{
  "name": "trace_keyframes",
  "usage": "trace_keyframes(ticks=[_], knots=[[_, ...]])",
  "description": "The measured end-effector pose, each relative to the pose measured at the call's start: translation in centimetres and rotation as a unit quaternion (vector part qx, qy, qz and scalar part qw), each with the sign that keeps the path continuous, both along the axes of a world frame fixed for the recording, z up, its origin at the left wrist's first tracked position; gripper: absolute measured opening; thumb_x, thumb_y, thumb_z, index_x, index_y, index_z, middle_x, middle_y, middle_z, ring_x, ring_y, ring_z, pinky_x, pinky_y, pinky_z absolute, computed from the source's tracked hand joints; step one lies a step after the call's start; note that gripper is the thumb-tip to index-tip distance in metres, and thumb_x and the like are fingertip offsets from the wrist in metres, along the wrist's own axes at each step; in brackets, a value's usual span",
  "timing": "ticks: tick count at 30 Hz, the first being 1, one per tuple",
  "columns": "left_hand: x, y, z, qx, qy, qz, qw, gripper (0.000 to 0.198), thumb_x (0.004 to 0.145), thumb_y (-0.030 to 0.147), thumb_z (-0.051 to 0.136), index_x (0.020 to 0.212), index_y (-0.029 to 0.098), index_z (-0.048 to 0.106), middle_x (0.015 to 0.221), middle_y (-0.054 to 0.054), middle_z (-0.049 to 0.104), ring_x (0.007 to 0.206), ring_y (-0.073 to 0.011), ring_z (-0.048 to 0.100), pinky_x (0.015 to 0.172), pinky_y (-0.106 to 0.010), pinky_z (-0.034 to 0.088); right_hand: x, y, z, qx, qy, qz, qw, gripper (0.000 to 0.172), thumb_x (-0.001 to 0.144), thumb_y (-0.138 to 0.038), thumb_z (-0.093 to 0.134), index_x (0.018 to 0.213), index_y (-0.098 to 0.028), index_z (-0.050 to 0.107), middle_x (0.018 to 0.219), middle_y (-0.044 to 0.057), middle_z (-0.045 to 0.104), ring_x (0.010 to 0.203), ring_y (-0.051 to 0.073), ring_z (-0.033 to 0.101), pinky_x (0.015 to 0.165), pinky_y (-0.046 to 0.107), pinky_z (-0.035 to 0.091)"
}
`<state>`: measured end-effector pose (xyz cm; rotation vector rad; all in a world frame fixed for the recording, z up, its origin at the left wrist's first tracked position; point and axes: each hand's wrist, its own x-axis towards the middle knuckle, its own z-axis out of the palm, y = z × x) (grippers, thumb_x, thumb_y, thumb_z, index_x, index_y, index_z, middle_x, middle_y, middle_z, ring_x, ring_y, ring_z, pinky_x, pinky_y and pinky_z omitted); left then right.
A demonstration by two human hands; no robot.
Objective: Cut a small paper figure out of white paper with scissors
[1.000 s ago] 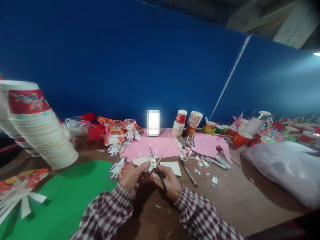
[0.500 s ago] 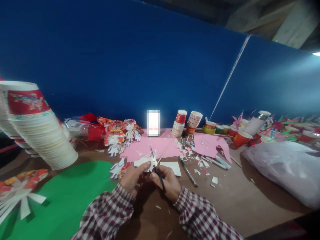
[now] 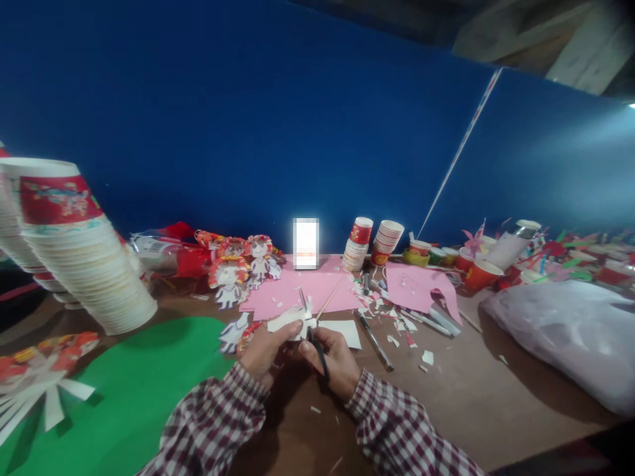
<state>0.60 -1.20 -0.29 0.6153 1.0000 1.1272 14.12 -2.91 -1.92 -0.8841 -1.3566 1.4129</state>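
Observation:
Between thumb and fingers, my left hand (image 3: 268, 352) pinches a small piece of white paper (image 3: 284, 320). My right hand (image 3: 336, 360) is closed round the black handles of a pair of scissors (image 3: 320, 354). Their blades meet the right side of the paper, where exact contact is too small to tell. Just behind lies a flat white sheet (image 3: 346, 334) on the table, with a thin wooden stick (image 3: 328, 299) slanting nearby. Left of my hands are cut-out paper figures (image 3: 231, 285), some with red and orange frilled edges, and one white cut-out (image 3: 235, 334) lies closest.
Pink paper (image 3: 297, 291) covers the table's middle. Paper scraps and a pen (image 3: 376, 340) lie to the right, before a plastic bag (image 3: 555, 330). Tall stacked paper cups (image 3: 89, 258) lean at left beside green paper (image 3: 163, 370). Smaller cup stacks (image 3: 356, 244) stand against the blue wall.
The whole view has shifted slightly. The scissors have turned a little in my right hand, their handles sitting differently. My left hand keeps its hold on the paper.

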Motion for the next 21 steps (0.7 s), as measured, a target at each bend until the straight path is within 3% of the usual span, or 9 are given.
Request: trace_keyframes(ticks=[3, 10, 21], knots=[[0.01, -0.12, 0.23, -0.008, -0.004, -0.002, 1.000, 0.034, 0.054, 0.030, 0.081, 0.080, 0.012, 0.069, 0.057, -0.004, 0.066, 0.047, -0.0157, 0.060, 0.045, -0.025, 0.045, -0.01, -0.01, -0.06, -0.010, 0.002, -0.001, 1.000, 0.036, 0.070, -0.043, 0.075, 0.081, -0.011, 0.066, 0.051, -0.005, 0.047, 0.043, 0.005, 0.035, 0.040, 0.017, 0.027], [0.05, -0.13, 0.20, -0.006, -0.014, 0.001, 1.000, 0.036, 0.054, 0.030, 0.081, 0.084, 0.012, 0.071, 0.055, -0.003, 0.066, 0.047, -0.0152, 0.059, 0.045, -0.025, 0.045, -0.12, 0.01, 0.01, -0.014, 0.016, 0.003, 1.000, 0.037, 0.070, -0.045, 0.075, 0.083, -0.012, 0.065, 0.051, -0.006, 0.047, 0.041, 0.005, 0.036, 0.041, 0.018, 0.033], [0.22, -0.42, 0.95, 0.006, -0.025, 0.001, 1.000, 0.035, 0.054, 0.026, 0.083, 0.083, 0.012, 0.071, 0.058, -0.002, 0.067, 0.051, -0.0142, 0.061, 0.049, -0.023, 0.049, -0.11, 0.02, -0.14, -0.018, 0.013, 0.003, 1.000, 0.034, 0.071, -0.043, 0.074, 0.081, -0.012, 0.062, 0.049, -0.007, 0.046, 0.038, 0.004, 0.036, 0.035, 0.015, 0.029]])
